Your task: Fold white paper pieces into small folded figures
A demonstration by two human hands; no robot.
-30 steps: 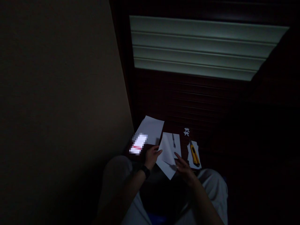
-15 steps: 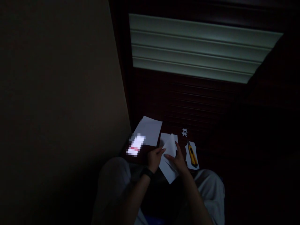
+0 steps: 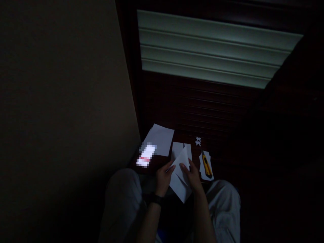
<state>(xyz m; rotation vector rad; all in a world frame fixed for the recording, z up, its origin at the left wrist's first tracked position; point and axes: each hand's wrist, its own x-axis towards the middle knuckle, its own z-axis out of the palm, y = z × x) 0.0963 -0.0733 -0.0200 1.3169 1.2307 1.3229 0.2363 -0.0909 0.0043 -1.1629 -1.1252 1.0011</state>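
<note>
Between my hands, above my lap, is a partly folded sheet of white paper (image 3: 181,184) with a pointed upper end and a lower corner hanging toward me. My left hand (image 3: 164,175), with a dark band on the wrist, pinches its left edge between thumb and fingers. On the right edge my right hand (image 3: 192,175) grips it, thumb on the near face and fingers behind. Behind the held paper another white sheet (image 3: 178,146) lies flat on the dark surface, mostly covered.
A yellow utility knife (image 3: 206,164) lies on small white paper pieces (image 3: 204,175) at the right. Paper scraps (image 3: 198,141) sit beyond it. At the left are a stack of white sheets (image 3: 162,138) and a bright, pixelated rectangle (image 3: 146,155). A wall and slatted door panel (image 3: 202,50) stand close.
Both hands have shifted their hold to opposite edges of the folded paper. The paper has come slightly toward me, its folded point now standing straighter between the hands.
</note>
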